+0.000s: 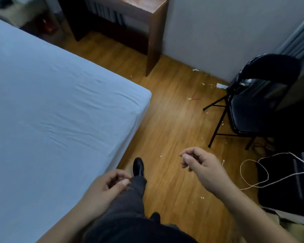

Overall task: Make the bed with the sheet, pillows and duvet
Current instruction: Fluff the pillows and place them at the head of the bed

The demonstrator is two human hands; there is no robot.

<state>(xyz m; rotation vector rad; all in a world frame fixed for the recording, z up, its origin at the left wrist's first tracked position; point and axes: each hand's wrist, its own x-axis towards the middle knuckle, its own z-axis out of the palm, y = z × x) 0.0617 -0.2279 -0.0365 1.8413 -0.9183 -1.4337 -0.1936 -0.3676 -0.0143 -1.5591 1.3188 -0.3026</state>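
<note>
A pale blue sheet point(51, 111) covers the bed at the left and lies fairly smooth, with light creases; its corner is pulled down over the mattress near the middle. My left hand point(107, 186) hangs beside the bed's edge, fingers loosely curled, holding nothing. My right hand point(200, 165) hangs over the wooden floor, also loosely curled and empty. No pillows or duvet are in view.
A dark wooden desk point(153, 32) stands at the far wall. A black folding chair point(253, 102) is at the right, with a dark bag point(288, 181) and a looped white cord point(253, 174) on the floor. White scraps litter the wooden floor point(174, 120). My legs and dark shoe point(138, 166) are below.
</note>
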